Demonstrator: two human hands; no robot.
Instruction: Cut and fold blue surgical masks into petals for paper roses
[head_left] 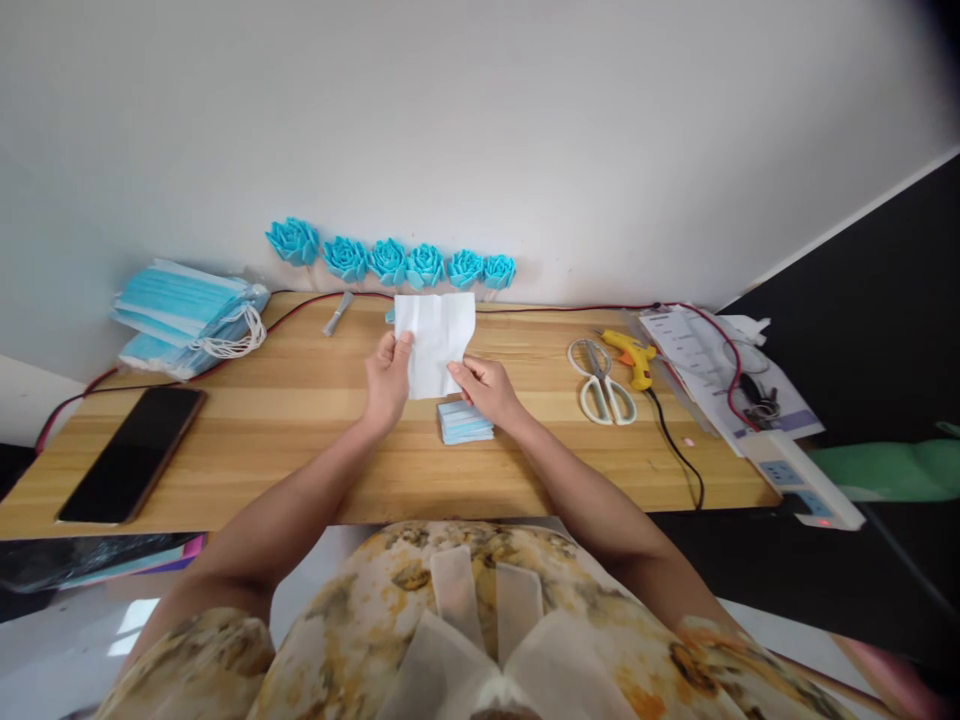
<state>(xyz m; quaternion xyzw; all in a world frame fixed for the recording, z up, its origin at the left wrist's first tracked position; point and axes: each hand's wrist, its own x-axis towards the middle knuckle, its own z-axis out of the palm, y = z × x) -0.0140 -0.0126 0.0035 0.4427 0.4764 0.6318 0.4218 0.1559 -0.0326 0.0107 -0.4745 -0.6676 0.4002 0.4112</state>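
Between my two hands a creased white sheet (pixel 433 340), thin like paper or mask fabric, is held up above the table. My left hand (pixel 388 375) is closed on its left edge, thumb in front. At the lower right corner, my right hand (pixel 486 388) pinches the same sheet. Just below the right hand lies a small stack of folded light-blue pieces (pixel 465 423). Behind the sheet, a bit of blue material (pixel 389 316) pokes out at its left, mostly hidden.
Several blue folded flowers (pixel 388 262) line the wall. Left are a pile of blue masks (pixel 184 312), a phone (pixel 133 455) and a bundle of thin strips (pixel 338 313). Right are scissors (pixel 598 385), a yellow glue gun (pixel 634 358), papers (pixel 701 350) and a power strip (pixel 806 485).
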